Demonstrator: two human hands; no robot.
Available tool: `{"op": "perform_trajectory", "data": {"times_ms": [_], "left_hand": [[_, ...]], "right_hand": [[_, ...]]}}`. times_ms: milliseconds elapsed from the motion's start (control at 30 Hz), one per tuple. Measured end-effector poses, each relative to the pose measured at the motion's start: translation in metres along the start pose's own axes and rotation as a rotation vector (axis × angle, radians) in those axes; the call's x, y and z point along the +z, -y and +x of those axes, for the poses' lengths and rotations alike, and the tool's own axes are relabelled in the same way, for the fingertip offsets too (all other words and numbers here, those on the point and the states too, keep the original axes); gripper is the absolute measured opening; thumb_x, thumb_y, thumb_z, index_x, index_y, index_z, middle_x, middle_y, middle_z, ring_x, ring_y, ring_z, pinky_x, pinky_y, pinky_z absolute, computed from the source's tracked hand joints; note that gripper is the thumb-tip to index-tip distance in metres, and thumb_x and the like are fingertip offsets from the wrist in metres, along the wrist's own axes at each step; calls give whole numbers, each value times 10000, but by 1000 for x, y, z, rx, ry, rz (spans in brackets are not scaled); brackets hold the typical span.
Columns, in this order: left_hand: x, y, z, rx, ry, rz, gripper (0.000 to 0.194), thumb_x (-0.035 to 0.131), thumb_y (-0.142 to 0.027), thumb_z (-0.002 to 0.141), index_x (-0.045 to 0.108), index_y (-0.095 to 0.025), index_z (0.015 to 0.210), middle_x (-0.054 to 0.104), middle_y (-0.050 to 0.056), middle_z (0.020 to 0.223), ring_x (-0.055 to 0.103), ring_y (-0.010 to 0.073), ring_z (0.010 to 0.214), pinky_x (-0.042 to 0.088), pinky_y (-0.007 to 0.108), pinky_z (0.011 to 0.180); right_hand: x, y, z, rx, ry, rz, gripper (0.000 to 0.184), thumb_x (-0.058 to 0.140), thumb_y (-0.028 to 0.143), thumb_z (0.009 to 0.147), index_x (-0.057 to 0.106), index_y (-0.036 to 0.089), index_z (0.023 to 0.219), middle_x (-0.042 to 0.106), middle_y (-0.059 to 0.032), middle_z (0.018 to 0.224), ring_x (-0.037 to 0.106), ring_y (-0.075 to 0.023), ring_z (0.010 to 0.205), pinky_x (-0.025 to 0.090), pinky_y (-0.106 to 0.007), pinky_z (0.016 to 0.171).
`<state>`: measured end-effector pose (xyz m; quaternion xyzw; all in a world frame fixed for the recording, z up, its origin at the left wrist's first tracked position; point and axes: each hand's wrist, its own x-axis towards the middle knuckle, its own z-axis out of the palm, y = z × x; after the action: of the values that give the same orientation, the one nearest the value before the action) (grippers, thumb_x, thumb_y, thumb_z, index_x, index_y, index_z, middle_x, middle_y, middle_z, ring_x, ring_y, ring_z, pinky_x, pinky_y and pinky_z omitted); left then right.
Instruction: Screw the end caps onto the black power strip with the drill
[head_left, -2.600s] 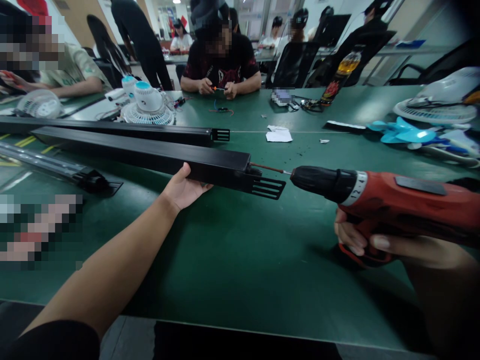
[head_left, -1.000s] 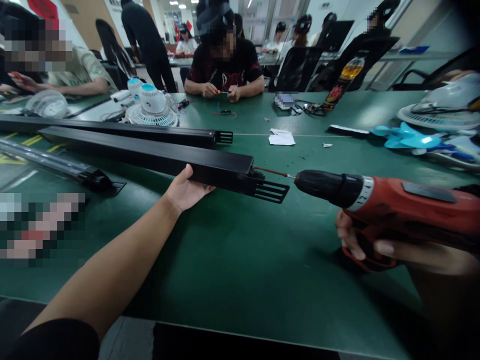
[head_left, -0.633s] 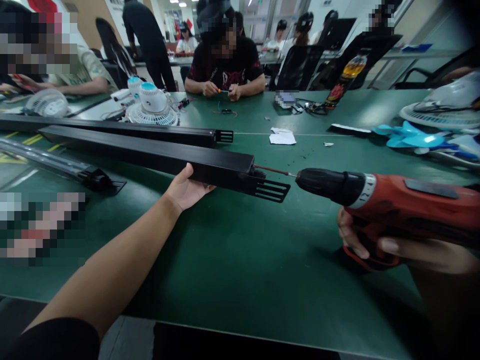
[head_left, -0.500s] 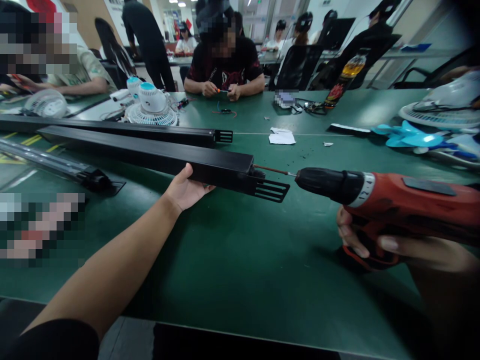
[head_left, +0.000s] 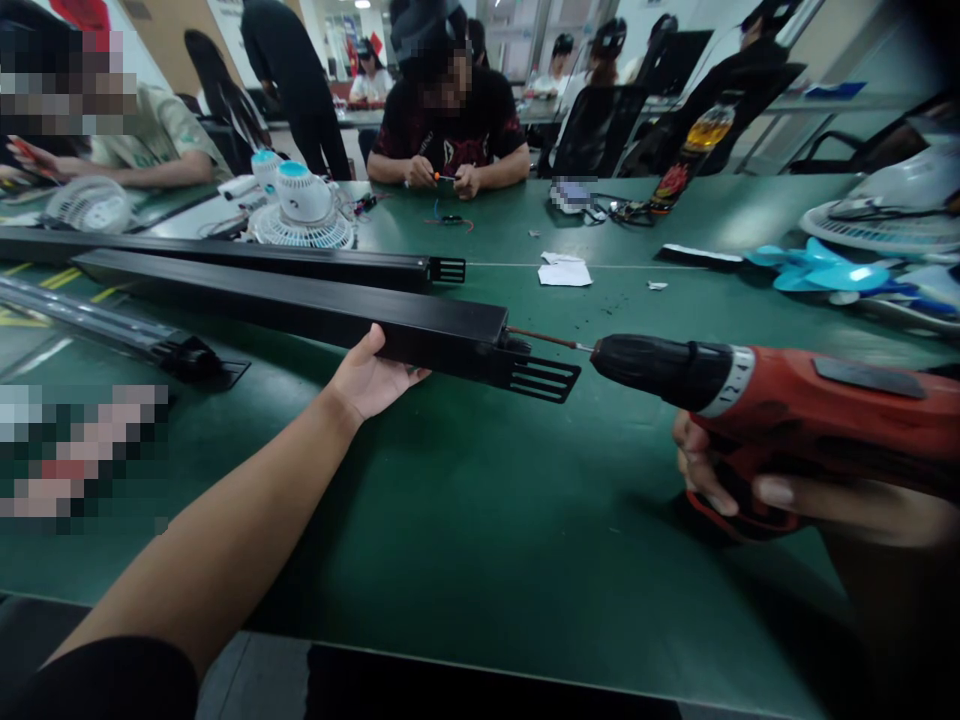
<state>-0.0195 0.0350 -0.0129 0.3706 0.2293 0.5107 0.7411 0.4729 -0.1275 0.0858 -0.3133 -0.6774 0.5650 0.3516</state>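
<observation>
My left hand (head_left: 379,380) is wrapped around a long black rectangular tube (head_left: 322,308) from below, its thumb on the near side. From the tube's right end sticks out a slotted black bracket (head_left: 545,378). My right hand (head_left: 750,490) grips the handle of a red and black power drill (head_left: 832,395), which points left. A thin brownish bit (head_left: 544,337) runs from the drill's chuck to the tube's end face; its tip is hidden there.
A second black tube (head_left: 352,266) lies behind, and a clear-wrapped one (head_left: 97,318) at left. White fan parts (head_left: 304,200), a paper scrap (head_left: 565,271), blue fan blades (head_left: 817,268) and a tilted drink bottle (head_left: 694,155) are farther back on the green table (head_left: 480,560). Co-workers sit opposite.
The back of the drill has tipped slightly downward. Both hands keep almost the same place, and the tube has hardly moved.
</observation>
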Motion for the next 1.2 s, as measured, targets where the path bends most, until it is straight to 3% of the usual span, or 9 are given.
{"op": "perform_trajectory", "data": {"times_ms": [167, 367, 533, 733, 933, 1200], "left_hand": [[3, 0, 0, 9, -20, 7, 662, 1053, -684, 950, 856, -292, 1446, 937, 132, 1433, 838, 424, 1486, 715, 517, 1161], [3, -1, 0, 0, 6, -13, 634, 1050, -650, 969, 861, -291, 1455, 937, 121, 1429, 863, 392, 1440, 728, 486, 1139], [5, 1, 1, 19, -2, -15, 659, 1070, -666, 938, 868, -273, 1428, 938, 120, 1437, 886, 367, 1356, 738, 453, 1095], [3, 1, 2, 1, 21, -37, 633, 1053, -639, 958, 869, -276, 1443, 947, 124, 1410, 898, 369, 1335, 741, 459, 1096], [0, 2, 3, 10, 31, -35, 666, 1064, -678, 935, 873, -284, 1437, 946, 124, 1423, 875, 385, 1399, 723, 476, 1139], [-1, 2, 3, 2, 35, -15, 681, 1055, -704, 936, 864, -293, 1444, 947, 116, 1405, 837, 409, 1489, 672, 520, 1226]], "right_hand": [[-1, -4, -2, 0, -53, -46, 297, 952, 510, 1127, 903, 302, 1333, 852, -88, 862, 798, -255, 603, 735, -380, 565], [1, -6, -3, 20, -53, -6, 303, 947, 525, 1132, 911, 321, 1354, 838, -77, 856, 768, -238, 584, 671, -333, 487], [3, 0, 1, 9, -69, -55, 303, 981, 523, 1114, 916, 282, 1286, 854, -88, 889, 847, -254, 627, 766, -368, 596], [4, 0, 2, -2, -68, -11, 270, 975, 477, 1134, 926, 277, 1309, 856, -89, 877, 840, -243, 619, 758, -329, 562], [5, 0, 3, -29, -61, -44, 228, 968, 476, 1143, 949, 328, 1315, 852, -64, 883, 845, -221, 639, 771, -315, 608], [7, -1, 2, 3, -91, 12, 252, 996, 481, 1116, 967, 297, 1286, 850, -88, 879, 850, -246, 635, 777, -337, 596]]}}
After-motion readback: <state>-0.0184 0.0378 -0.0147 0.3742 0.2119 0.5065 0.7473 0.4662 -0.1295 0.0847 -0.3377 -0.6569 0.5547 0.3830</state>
